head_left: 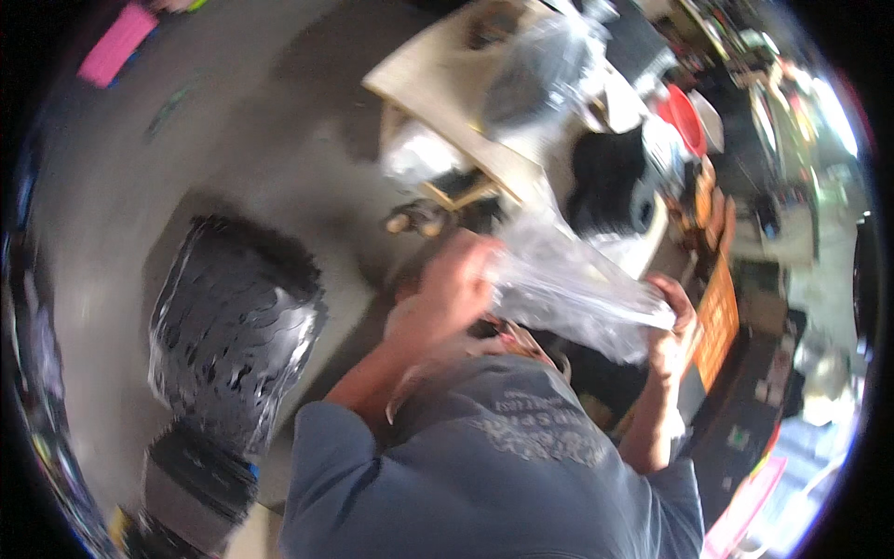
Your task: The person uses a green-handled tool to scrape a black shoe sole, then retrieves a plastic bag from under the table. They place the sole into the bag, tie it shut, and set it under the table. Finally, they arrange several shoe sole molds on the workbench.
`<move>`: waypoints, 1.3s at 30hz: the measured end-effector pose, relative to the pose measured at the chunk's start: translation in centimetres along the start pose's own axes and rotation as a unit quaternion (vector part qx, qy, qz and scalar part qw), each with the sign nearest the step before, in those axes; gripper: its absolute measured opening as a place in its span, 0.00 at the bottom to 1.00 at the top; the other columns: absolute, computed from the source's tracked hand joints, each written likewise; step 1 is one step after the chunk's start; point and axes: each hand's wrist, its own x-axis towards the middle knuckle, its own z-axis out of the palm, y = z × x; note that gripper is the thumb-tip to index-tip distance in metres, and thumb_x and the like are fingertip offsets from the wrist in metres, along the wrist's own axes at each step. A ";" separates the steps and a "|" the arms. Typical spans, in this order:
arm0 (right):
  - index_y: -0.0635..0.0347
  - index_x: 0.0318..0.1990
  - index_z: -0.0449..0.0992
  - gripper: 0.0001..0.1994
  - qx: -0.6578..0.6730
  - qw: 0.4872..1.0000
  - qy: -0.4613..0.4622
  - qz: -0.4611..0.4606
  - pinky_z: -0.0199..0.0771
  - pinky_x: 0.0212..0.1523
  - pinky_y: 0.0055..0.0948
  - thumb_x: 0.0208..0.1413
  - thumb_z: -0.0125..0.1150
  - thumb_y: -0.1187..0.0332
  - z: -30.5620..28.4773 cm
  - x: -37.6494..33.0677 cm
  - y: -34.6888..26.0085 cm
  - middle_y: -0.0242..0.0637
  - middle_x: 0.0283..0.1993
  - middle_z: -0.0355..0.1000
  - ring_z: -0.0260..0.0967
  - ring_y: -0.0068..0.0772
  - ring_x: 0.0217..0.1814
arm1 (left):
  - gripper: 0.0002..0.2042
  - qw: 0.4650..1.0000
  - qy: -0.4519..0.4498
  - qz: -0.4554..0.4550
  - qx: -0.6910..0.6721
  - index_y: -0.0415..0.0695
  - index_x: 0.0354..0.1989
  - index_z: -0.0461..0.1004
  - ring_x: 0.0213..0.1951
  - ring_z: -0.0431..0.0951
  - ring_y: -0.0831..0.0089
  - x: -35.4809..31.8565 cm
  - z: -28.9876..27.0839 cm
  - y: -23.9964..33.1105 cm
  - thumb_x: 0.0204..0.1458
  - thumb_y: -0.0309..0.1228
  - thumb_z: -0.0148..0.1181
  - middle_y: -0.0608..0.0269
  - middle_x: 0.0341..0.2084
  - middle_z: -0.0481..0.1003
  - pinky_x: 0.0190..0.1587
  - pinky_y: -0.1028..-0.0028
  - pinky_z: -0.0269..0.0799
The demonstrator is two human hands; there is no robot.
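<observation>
A clear plastic bag (582,293) is stretched between my two hands in front of my body. My left hand (463,275) is closed on the bag's left end, its fingers blurred by motion. At the other end my right hand (677,331) pinches the bag's edge between thumb and fingers. Just beyond the bag, a stack of black pieces (605,182) rests on the light-coloured table (424,74). Farther back on the same table lies a filled clear bag (545,70) with dark grey contents.
On the floor at left stands a large pile with a shiny black covering (237,326), with a dark box (200,484) nearer me. A red tub (684,119) sits at the back right. An orange crate (717,321) is close to my right hand. A pink object (118,44) lies far left.
</observation>
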 end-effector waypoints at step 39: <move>0.69 0.55 0.77 0.29 0.028 0.997 -0.002 -0.074 0.79 0.48 0.28 0.54 0.70 0.53 -5.9 1.0 1.4 0.41 0.47 0.80 0.79 0.30 0.48 | 0.11 0.839 -0.240 -0.196 -0.448 0.39 0.51 0.74 0.31 0.74 0.84 0.6 -3.1 2.4 0.63 0.27 0.56 0.69 0.34 0.76 0.33 0.80 0.70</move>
